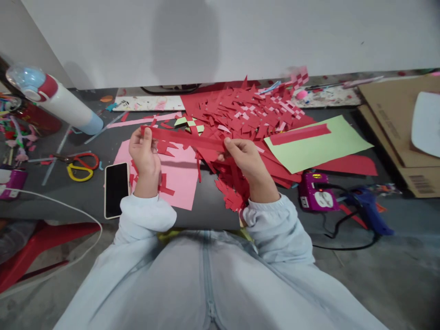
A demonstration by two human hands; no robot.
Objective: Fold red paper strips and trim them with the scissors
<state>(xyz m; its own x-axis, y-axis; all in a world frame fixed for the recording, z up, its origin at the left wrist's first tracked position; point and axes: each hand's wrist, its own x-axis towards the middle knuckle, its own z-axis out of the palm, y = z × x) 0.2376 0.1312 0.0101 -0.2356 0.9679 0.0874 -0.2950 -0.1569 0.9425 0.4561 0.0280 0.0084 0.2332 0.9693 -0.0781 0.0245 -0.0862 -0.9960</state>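
Observation:
A long red paper strip (187,139) stretches between my two hands above the table. My left hand (145,153) pinches its left end between thumb and fingers. At the other end, my right hand (244,158) grips the strip, its fingertips partly hidden behind the paper. Below the strip lies a pink paper sheet (184,192) with red cut pieces on it. A large heap of red and pink paper cuttings (237,112) spreads behind my right hand. To the right, a light green sheet (316,149) carries another red strip (299,134).
Left of my hands are a phone (117,190), scissors (80,166) with red and yellow handles, and a white bottle (65,103). On the right are a purple power socket (318,192), a blue glue gun (369,211) with a black cord, and cardboard (388,123).

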